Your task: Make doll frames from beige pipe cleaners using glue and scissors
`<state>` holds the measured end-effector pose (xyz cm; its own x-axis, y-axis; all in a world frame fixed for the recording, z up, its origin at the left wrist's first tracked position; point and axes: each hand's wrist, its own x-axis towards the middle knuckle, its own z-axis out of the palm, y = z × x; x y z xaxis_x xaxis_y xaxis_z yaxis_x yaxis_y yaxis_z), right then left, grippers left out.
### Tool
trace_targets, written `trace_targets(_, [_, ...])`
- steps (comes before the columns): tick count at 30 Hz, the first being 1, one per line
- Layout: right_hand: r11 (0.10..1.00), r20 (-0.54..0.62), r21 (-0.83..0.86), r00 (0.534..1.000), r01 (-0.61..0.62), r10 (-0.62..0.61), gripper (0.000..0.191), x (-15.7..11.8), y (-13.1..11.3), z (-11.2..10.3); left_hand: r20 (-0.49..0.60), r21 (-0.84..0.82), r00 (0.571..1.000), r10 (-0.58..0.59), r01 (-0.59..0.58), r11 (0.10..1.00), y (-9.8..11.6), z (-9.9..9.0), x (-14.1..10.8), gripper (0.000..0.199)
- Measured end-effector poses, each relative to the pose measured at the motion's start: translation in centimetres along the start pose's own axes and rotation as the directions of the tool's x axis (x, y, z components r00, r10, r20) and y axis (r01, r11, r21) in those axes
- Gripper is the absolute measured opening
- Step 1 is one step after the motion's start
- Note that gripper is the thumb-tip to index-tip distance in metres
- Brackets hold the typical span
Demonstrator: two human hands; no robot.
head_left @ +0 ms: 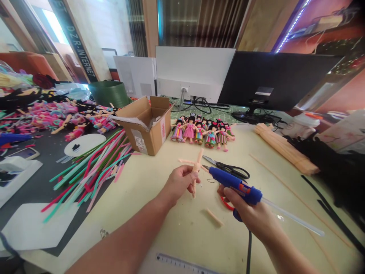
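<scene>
Pinched in my left hand (181, 180) is a doll body (196, 166) of peach pipe cleaners, with arms spread and legs pointing down. My right hand (246, 207) grips a blue glue gun (228, 179), a clear glue stick jutting from its back. Its nozzle points left, right by the doll's arm; whether they touch I cannot tell. Behind the gun lie black-handled scissors (232, 169). Red-handled scissors (226, 203) are partly hidden under my right hand. A short peach pipe cleaner piece (213, 217) rests on the table just below.
Several finished dolls (201, 131) stand beside a cardboard box (148, 133). Colored pipe cleaners (94, 167) spread at left, a peach bundle (285, 148) at right. A ruler (182, 264) lies at the front edge. The gun's cord (249, 251) runs toward me. Monitors (195, 72) stand behind.
</scene>
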<state>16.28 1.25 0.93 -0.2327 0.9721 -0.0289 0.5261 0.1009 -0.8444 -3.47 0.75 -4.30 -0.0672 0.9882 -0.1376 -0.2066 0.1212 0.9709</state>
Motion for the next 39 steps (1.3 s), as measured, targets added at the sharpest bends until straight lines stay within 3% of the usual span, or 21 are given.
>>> trace_targets(12, [0.936, 0.024, -0.253, 0.969, 0.246, -0.248, 0.028, -0.1, 0.1, 0.5, -0.017, 0.0, 0.999, 0.035, -0.035, 0.999, 0.3, 0.3, -0.3, 0.021])
trace_targets(21, [0.903, 0.016, -0.327, 0.957, 0.278, -0.289, 0.029, -0.5, 0.1, 1.1, 0.021, -0.016, 0.998, 0.06, -0.06, 0.998, 0.7, 0.5, -0.4, 0.035])
trace_targets(39, [0.877, -0.023, -0.358, 0.936, 0.32, -0.351, 0.025, -0.4, 0.4, 1.4, 0.014, -0.009, 0.998, 0.067, -0.067, 0.998, 0.6, 0.5, -0.5, 0.024])
